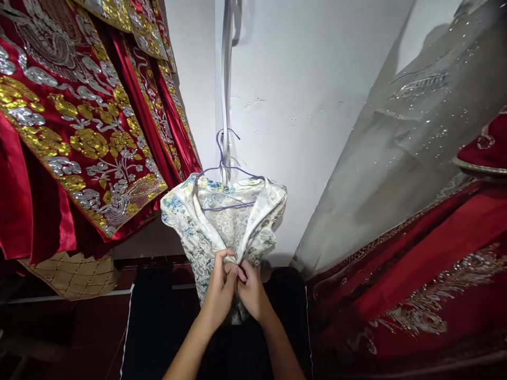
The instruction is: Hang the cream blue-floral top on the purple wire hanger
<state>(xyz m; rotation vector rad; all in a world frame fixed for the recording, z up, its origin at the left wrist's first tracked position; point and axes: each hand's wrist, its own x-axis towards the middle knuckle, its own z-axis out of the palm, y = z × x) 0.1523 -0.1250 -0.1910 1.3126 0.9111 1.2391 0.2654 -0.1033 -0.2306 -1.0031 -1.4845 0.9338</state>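
A white garment with a blue, yellow and green floral pattern (194,232) hangs in front of me from a purple wire hanger (241,170). Its neckline falls open in a V. At the bottom of that V, my left hand (221,282) pinches one front edge. My right hand (250,290) grips the opposite edge close beside it, and the fingertips of both hands meet at the garment's centre front. Whatever small fastening lies between the fingers is hidden. Below the hands, the lower part of the garment hangs between my dark-clothed legs.
Red satin clothing with gold and silver sequin embroidery (89,142) hangs at the left. On the right are a sheer, glittering pale gown (396,137) and a red embroidered garment (428,253). A white wall (301,79) with a narrow vertical rail (223,68) stands behind.
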